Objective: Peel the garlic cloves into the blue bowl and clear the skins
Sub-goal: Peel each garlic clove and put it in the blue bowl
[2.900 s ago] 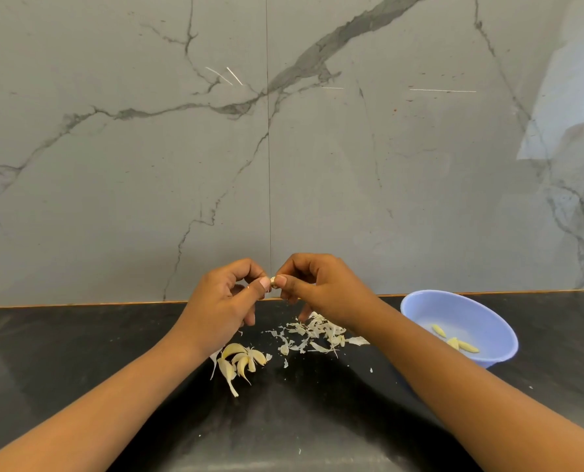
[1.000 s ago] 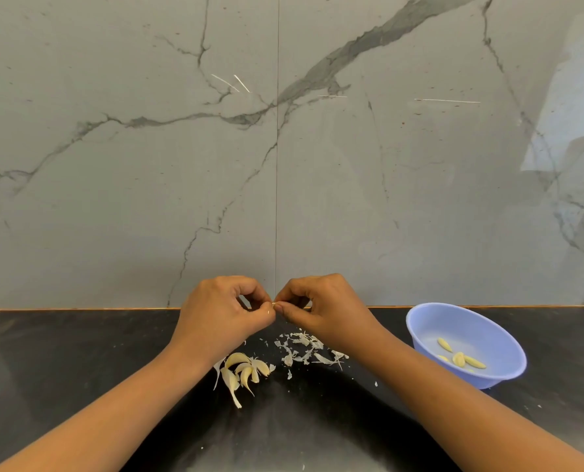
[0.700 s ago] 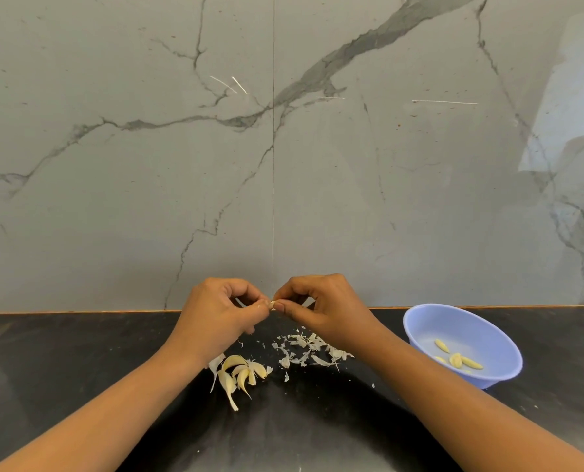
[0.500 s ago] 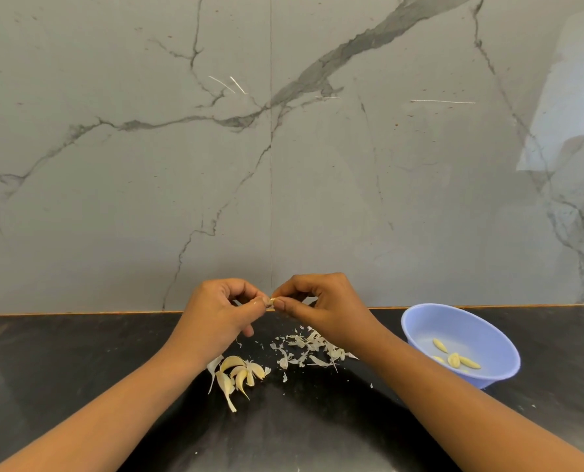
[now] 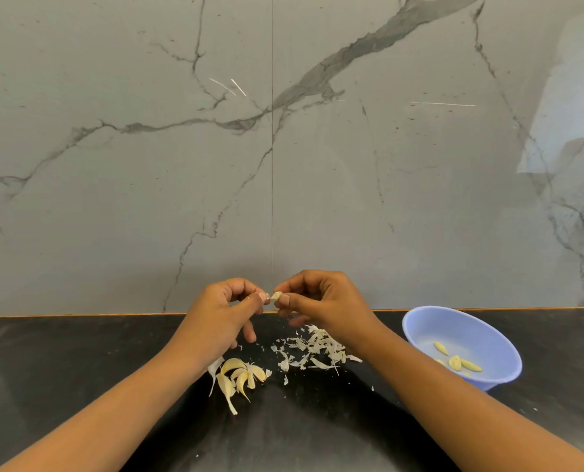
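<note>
Thumbs now slightly further apart, fingers of my left hand (image 5: pixel 222 315) and right hand (image 5: pixel 324 304) pinching one garlic clove (image 5: pixel 277 295) above the tabletop (image 5: pixel 79 352), skins (image 5: pixel 314 349) beneath, unpeeled cloves (image 5: pixel 239 373) near-left, blue bowl (image 5: pixel 453 330) with peeled cloves (image 5: pixel 455 362) right.

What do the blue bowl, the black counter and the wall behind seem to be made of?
Blue bowl: probably plastic, pale matte blue with a thin, even rim. Black counter: likely polished stone, since it reflects light. Wall: glossy grey slabs with dark veins and one vertical joint; real marble or printed tile, I cannot tell.
</note>
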Available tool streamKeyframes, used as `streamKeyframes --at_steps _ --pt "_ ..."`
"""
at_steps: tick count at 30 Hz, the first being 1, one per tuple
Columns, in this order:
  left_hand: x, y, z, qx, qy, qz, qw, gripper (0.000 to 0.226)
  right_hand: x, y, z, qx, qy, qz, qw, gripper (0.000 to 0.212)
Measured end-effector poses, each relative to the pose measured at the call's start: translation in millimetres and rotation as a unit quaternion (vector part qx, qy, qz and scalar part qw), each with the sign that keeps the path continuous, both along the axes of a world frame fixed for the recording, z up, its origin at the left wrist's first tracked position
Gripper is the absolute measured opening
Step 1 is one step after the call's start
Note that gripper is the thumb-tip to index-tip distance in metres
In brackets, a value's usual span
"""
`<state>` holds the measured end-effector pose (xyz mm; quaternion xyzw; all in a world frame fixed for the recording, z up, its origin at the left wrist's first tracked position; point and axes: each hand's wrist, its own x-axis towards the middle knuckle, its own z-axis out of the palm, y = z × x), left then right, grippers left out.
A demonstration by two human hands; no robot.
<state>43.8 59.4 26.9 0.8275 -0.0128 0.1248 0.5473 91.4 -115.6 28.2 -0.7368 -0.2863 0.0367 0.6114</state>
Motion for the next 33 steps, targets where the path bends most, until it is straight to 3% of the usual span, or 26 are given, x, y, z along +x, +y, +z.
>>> streamKeyframes --at_steps 5,9,13,15,18,23,27,33 --pt "-1 0 -3 0.058 -0.006 -0.024 0.998 0.005 6 -6 8 -0.056 0.020 -0.048 0.997 0.004" --pt "-1 0 -7 0.170 -0.044 -0.061 0.982 0.033 11 -14 14 -0.145 0.018 -0.070 0.987 0.001" --pt "-2 1 -6 0.185 -0.076 -0.017 0.980 0.013 11 -19 21 -0.183 0.014 -0.074 0.980 0.004" --pt "-3 1 -4 0.161 -0.090 0.002 0.983 0.008 10 -19 22 -0.174 0.023 -0.068 0.982 0.003" --pt "-4 3 -3 0.145 -0.130 0.031 0.980 0.032 6 -18 23 -0.131 0.059 -0.041 0.989 0.006" --pt "-5 4 -5 0.225 -0.194 0.022 0.955 0.019 1 -16 27 -0.091 0.095 -0.018 0.991 0.004" --pt "-6 3 -5 0.250 -0.232 0.030 0.940 0.031 -4 -11 28 -0.085 0.099 -0.001 0.991 0.001" --pt "-7 3 -4 0.259 -0.255 0.035 0.931 0.011 -8 -7 28 -0.081 0.101 0.001 0.992 0.004"
